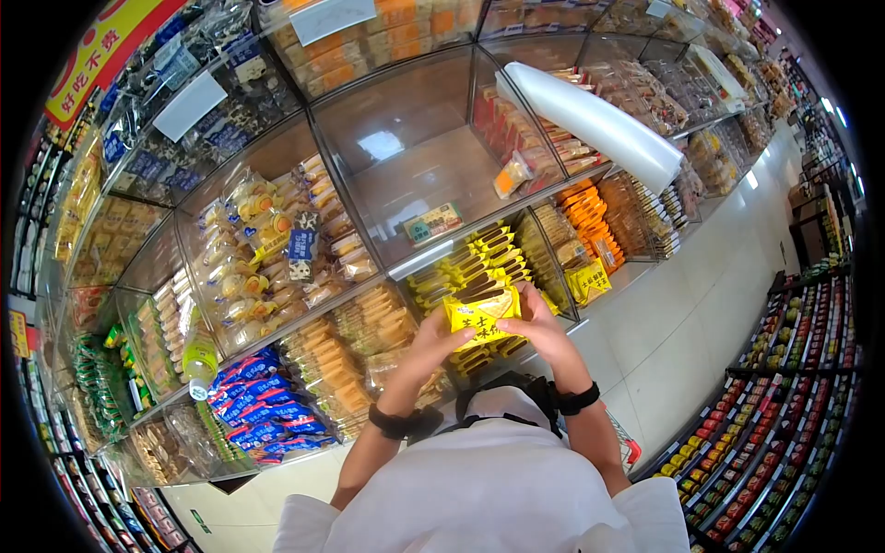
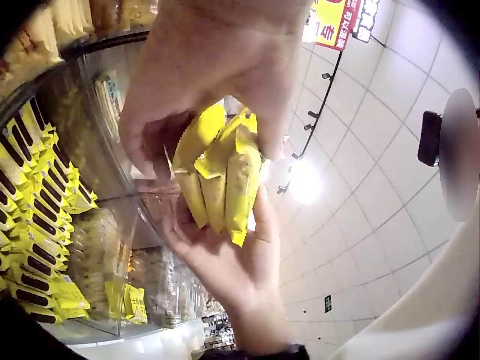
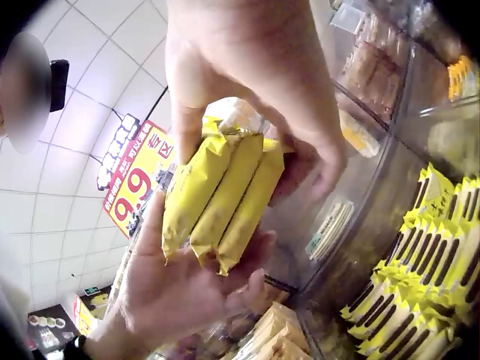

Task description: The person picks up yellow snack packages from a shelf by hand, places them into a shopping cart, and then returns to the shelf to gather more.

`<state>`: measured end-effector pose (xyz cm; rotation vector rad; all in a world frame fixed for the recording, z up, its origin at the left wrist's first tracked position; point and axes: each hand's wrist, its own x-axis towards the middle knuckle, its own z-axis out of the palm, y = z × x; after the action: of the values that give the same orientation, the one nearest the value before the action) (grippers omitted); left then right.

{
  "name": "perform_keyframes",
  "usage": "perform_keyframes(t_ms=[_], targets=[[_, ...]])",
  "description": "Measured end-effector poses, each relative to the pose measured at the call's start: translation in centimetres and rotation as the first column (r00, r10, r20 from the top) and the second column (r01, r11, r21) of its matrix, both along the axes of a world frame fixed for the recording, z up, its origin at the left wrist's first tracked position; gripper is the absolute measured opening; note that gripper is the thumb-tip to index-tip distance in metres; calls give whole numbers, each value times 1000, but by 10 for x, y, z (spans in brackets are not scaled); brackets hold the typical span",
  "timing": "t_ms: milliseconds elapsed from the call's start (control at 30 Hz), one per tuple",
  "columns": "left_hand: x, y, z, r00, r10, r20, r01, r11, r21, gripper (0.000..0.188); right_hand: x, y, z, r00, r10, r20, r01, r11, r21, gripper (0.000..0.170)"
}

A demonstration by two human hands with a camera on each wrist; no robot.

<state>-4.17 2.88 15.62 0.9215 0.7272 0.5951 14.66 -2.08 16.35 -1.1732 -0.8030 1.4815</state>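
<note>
In the partitioned display stand (image 1: 396, 184), yellow packets (image 1: 473, 263), blue packets (image 1: 267, 405) and orange packets (image 1: 588, 219) are held separately; a white plastic roll (image 1: 595, 124) is laid across it.

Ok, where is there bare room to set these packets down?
The upper middle bin is mostly bare, behind the small flat packet, between the wrapped cakes on the left and red packets on the right. The aisle beside the right-hand shelf also looks open. Crowded: yellow rows by the held packets, and the blue packets.
</note>
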Motion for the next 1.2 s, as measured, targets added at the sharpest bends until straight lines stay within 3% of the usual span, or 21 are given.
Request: perform_keyframes(t_ms=[133, 233, 333, 433, 467, 567, 600, 700, 800, 900, 1000, 1100, 1167, 1200], targets=[[-1, 0, -8, 998, 55, -34, -56, 998, -14, 43, -1, 2, 17, 980, 84, 180, -76, 996, -53, 63], [-3, 0, -8, 996, 78, -47, -78, 997, 11, 39, 0, 1, 4, 968, 105, 229, -105, 994, -13, 73], [-5, 1, -12, 993, 76, -88, -71, 996, 53, 41, 4, -1, -4, 898, 102, 427, -137, 989, 52, 81], [-10, 2, -17, 950, 1, -314, 54, 985, 167, 45, 6, -3, 8, 763, 80, 641, -214, 968, 134, 84], [-12, 3, -16, 936, -12, -352, 119, 951, 284, 49, 7, -2, 13, 690, 98, 717, -266, 956, 126, 82], [-14, 7, 3, 749, -158, -644, 484, 794, 368, 53, 3, -3, 23, 507, 255, 823, -432, 902, -13, 78], [-13, 5, 3, 842, -136, -522, 413, 784, 462, 48, 2, -2, 20, 458, 292, 840, -509, 861, -22, 75], [-11, 7, 14, 744, -179, -644, 570, 674, 471, 45, 0, -1, 26, 476, 569, 670, -605, 765, -219, 74], [-12, 12, 15, 727, -318, -608, 630, 661, 407, 46, -1, -1, 31, 424, 562, 710, -617, 753, -228, 71], [-12, 13, 20, 710, -354, -608, 653, 656, 380, 50, 0, -2, 31, 427, 572, 700, -588, 764, -266, 64], [-13, 8, 4, 828, -303, -471, 520, 730, 444, 62, 7, -12, 23, 427, 485, 763, -522, 822, -230, 60], [-16, 10, -2, 830, -335, -447, 520, 756, 398, 57, 20, -22, 20, 351, 410, 842, -492, 846, -207, 61], [-17, 7, -11, 871, -253, -421, 430, 807, 404, 51, 36, -36, 8, 328, 378, 866, -475, 858, -195, 61], [-17, 6, -14, 888, -211, -408, 383, 830, 406, 48, 43, -43, 5, 266, 457, 849, -419, 848, -325, 57]])
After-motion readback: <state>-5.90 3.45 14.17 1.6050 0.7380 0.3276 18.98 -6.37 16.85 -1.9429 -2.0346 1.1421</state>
